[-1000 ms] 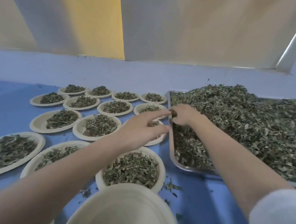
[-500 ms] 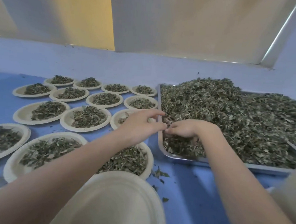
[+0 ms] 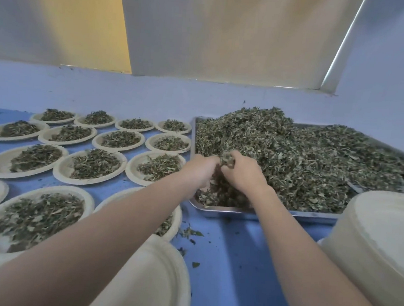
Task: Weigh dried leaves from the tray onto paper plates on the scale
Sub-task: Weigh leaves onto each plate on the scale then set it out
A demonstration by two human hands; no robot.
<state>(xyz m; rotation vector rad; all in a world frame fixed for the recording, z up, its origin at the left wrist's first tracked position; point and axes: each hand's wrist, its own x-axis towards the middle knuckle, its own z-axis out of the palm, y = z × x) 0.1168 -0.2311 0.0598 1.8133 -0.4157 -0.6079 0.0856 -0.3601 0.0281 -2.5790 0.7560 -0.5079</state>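
Both hands are in the near left corner of the tray (image 3: 259, 214). I see my left hand (image 3: 201, 170) and my right hand (image 3: 241, 171) side by side, almost touching, with fingers curled round a clump of leaves (image 3: 291, 159) held between them. Some bits stick up between the two hands. The tray is shiny metal and sits on the blue table (image 3: 231, 262), on the right side. It is piled high with dry green leaves, and the pile is tallest near the back. To the left of the tray I see many plates (image 3: 92, 164) in rows, each with a small heap of leaves on it. One of these lies partly under my left arm, so I can only see part of it. A bare plate (image 3: 161, 279) sits close to me at the bottom, below my left arm. I cannot see if a scale is under it. A tall stack (image 3: 379, 237) of bare plates stands at the right, just beside the near edge of the tray. A few loose bits of leaf lie on the table between the tray and the near plate. A pale wall (image 3: 216, 34) stands behind it all.
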